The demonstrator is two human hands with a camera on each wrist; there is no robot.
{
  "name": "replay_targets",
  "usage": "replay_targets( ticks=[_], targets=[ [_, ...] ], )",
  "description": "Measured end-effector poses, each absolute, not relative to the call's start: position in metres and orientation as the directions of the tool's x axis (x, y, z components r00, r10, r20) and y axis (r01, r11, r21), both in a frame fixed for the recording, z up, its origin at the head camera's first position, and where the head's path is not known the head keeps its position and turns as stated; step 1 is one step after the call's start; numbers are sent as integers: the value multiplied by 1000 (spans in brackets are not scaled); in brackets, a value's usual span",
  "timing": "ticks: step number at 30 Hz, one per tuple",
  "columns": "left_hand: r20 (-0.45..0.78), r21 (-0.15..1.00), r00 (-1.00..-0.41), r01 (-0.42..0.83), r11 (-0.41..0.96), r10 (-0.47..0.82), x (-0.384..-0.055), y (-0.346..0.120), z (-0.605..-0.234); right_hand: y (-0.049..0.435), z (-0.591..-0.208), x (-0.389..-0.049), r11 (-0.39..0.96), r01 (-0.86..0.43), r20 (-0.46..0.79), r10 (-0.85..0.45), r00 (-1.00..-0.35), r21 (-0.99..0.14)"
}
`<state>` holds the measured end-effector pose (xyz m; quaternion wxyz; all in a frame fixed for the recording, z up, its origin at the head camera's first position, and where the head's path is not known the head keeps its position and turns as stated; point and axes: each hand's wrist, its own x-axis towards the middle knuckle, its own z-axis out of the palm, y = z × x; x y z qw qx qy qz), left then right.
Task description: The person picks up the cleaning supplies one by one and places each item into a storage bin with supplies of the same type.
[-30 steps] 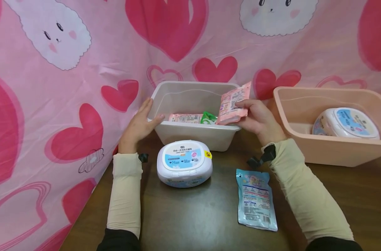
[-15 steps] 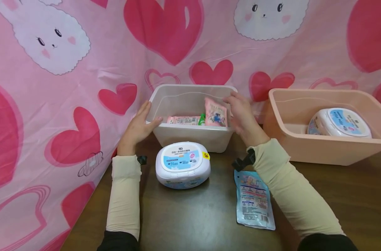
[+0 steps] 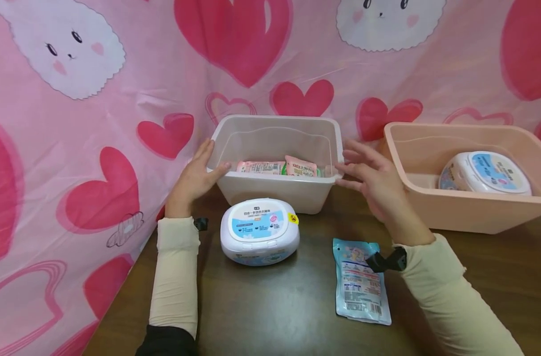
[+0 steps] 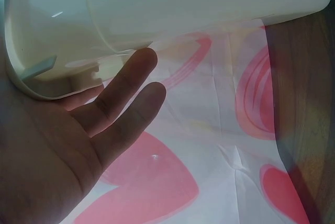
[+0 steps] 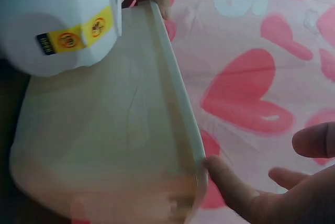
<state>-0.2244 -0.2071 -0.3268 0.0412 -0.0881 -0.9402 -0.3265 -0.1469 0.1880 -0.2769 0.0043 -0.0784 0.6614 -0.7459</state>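
Observation:
My left hand (image 3: 188, 183) rests on the left front corner of a pale grey-beige plastic bin (image 3: 293, 195). Its thumb lies over the front rim, and the fingers lie fairly straight along the left side. At the bin's right front corner is my right hand (image 3: 382, 190), fingers spread and holding nothing; in the right wrist view its thumb (image 5: 225, 179) touches the rim. Inside the bin lie a pink packet (image 3: 261, 167) with printed text and another pink packet (image 3: 301, 167), some green showing beside it. The front wall hides their lower parts.
A white and blue lidded tub (image 3: 259, 232) stands in front of the bin. A blue pouch (image 3: 361, 291) lies flat on the dark wooden table (image 3: 261, 316). To the right, a peach bin (image 3: 457, 212) holds a similar tub (image 3: 493, 173). Heart-patterned pink cloth (image 3: 163, 59) hangs behind.
My right hand has let go of a pink packet, which dropped into the grey-beige bin. That hand has drawn back to the right edge of the rim. My left hand has stayed put.

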Motion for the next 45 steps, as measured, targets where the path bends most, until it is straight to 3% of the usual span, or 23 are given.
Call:
replay_targets(
  ticks=[4, 10, 13, 17, 24, 37, 45],
  targets=[
    [139, 606, -980, 200, 770, 145, -224, -207, -325, 213, -294, -130, -137, -108, 134, -196, -971, -985],
    [143, 609, -979, 202, 767, 144, -225, -206, -324, 259, -335, -104, 287, -34, -75, -360, -930, -957],
    [144, 610, -978, 208, 765, 151, -226, -205, -325, 276, -356, -94, 435, 40, -208, -346, -915, -900],
    [140, 613, -979, 203, 764, 148, -226, -205, -325, 289, -374, -82, 519, 126, -304, -275, -912, -846],
    [136, 633, -981, 192, 750, 136, -226, -208, -328, 288, -386, -74, 522, 252, -399, -190, -897, -815],
    [133, 633, -980, 197, 749, 146, -227, -206, -330, 283, -408, -74, 377, 295, -360, -114, -926, -878],
    [134, 633, -980, 197, 749, 145, -227, -209, -327, 272, -412, -80, 292, 366, -406, -86, -910, -883]
  ],
)
